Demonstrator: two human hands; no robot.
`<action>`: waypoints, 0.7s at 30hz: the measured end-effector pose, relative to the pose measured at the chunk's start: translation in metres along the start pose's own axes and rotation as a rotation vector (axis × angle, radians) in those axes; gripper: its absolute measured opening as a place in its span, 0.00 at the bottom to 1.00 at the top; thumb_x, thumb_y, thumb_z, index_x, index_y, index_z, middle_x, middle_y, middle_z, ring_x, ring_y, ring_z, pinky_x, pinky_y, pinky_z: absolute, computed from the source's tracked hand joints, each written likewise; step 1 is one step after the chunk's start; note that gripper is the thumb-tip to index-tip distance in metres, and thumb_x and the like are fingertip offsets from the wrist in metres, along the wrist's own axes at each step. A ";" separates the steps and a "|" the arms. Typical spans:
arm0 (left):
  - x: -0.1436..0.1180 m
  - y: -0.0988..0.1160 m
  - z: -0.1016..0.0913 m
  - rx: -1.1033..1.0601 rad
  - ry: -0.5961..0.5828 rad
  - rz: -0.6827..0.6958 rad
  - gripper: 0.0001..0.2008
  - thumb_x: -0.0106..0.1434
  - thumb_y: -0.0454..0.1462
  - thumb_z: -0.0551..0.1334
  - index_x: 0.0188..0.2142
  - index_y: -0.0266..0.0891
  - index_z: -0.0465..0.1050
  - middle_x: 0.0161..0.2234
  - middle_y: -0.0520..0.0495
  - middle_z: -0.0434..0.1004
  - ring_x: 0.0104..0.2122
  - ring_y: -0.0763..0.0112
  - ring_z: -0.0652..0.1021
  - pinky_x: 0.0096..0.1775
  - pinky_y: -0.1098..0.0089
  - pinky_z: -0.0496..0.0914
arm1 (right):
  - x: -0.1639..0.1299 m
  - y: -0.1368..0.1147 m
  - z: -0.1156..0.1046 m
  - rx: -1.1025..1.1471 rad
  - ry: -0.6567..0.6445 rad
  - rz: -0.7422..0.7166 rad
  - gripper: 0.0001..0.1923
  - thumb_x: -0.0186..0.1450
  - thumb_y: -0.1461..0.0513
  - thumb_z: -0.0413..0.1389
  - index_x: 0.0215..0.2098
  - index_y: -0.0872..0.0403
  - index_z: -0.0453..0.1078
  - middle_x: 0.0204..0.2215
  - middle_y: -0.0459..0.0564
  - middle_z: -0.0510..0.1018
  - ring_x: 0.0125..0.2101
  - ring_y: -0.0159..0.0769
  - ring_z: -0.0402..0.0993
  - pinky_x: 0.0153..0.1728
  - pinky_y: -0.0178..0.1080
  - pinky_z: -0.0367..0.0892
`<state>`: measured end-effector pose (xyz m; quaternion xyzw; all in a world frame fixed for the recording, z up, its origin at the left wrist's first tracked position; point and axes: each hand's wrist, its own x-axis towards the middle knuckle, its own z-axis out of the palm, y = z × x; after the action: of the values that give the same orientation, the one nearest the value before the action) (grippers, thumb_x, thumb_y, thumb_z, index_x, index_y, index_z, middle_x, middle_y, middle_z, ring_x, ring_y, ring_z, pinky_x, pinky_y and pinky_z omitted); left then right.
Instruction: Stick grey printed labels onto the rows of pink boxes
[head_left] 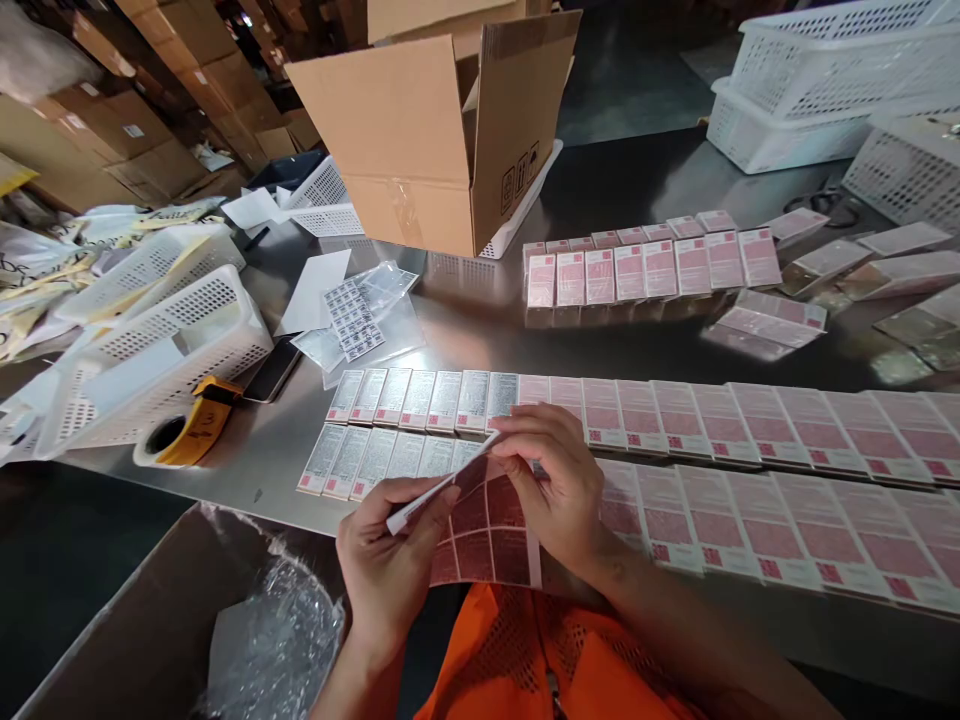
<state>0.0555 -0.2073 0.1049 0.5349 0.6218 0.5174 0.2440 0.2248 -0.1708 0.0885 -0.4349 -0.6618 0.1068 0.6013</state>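
Note:
A label sheet (491, 530) with dark red panels split by pale lines is bent between my two hands, its white top edge turned up. My left hand (394, 555) pinches the left end of that edge between thumb and fingers. At the other end, my right hand (555, 480) grips the sheet's upper right part with fingers curled. Beneath and beyond my hands run two rows of small flat boxes. Those on the left (375, 455) have grey printed faces; those on the right (682, 415) show pink panels. My hands cover some boxes in the middle.
A large open carton (390, 150) stands at the back. Grouped pink-faced boxes (645, 270) sit behind the rows. White baskets (795, 120) are at the far right, another basket (180, 350) at left. Tape in a yellow dispenser (199, 425) lies beside a phone (274, 370) and plastic bags (397, 345).

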 end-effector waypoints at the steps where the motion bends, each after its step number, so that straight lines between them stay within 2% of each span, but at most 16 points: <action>1: 0.000 0.000 0.000 -0.006 0.001 -0.009 0.07 0.48 0.35 0.74 0.29 0.42 0.79 0.25 0.54 0.81 0.25 0.70 0.79 0.29 0.74 0.73 | 0.000 0.000 0.000 0.000 0.003 -0.006 0.09 0.65 0.68 0.56 0.35 0.47 0.71 0.37 0.46 0.81 0.45 0.42 0.75 0.47 0.51 0.69; 6: 0.006 0.003 0.000 -0.131 -0.026 -0.186 0.09 0.48 0.37 0.74 0.29 0.41 0.78 0.25 0.53 0.80 0.24 0.73 0.78 0.27 0.77 0.71 | 0.000 -0.003 -0.007 -0.091 -0.090 -0.114 0.08 0.65 0.69 0.55 0.36 0.48 0.70 0.42 0.49 0.79 0.50 0.44 0.71 0.52 0.53 0.68; 11: 0.022 -0.002 0.000 -0.430 -0.119 -0.312 0.12 0.54 0.42 0.71 0.36 0.41 0.75 0.30 0.52 0.80 0.27 0.73 0.78 0.30 0.75 0.72 | -0.007 0.001 -0.014 -0.250 -0.244 -0.274 0.05 0.67 0.66 0.56 0.34 0.49 0.71 0.45 0.48 0.79 0.55 0.43 0.67 0.57 0.54 0.65; 15: 0.040 -0.019 0.002 -0.388 -0.098 -0.335 0.12 0.54 0.41 0.71 0.36 0.40 0.73 0.27 0.54 0.76 0.25 0.77 0.75 0.29 0.77 0.69 | -0.015 0.002 -0.023 -0.318 -0.377 -0.409 0.04 0.68 0.63 0.57 0.36 0.48 0.73 0.49 0.41 0.79 0.58 0.42 0.66 0.64 0.55 0.55; 18: 0.062 -0.033 -0.002 -0.350 -0.121 -0.424 0.16 0.49 0.42 0.72 0.35 0.40 0.72 0.24 0.56 0.74 0.23 0.78 0.73 0.26 0.78 0.67 | -0.015 -0.005 -0.035 -0.169 -0.556 -0.453 0.06 0.70 0.62 0.54 0.37 0.48 0.73 0.51 0.38 0.78 0.59 0.38 0.66 0.65 0.49 0.56; 21: 0.091 -0.044 -0.012 -0.330 -0.209 -0.505 0.18 0.42 0.41 0.73 0.31 0.39 0.71 0.21 0.57 0.71 0.19 0.78 0.70 0.22 0.77 0.64 | -0.010 -0.012 -0.050 0.213 -0.743 -0.323 0.06 0.70 0.66 0.52 0.38 0.50 0.69 0.45 0.44 0.81 0.56 0.34 0.70 0.60 0.43 0.65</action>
<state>-0.0012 -0.1234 0.0915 0.3673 0.6142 0.4766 0.5105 0.2627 -0.2037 0.1019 -0.1927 -0.8787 0.2284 0.3723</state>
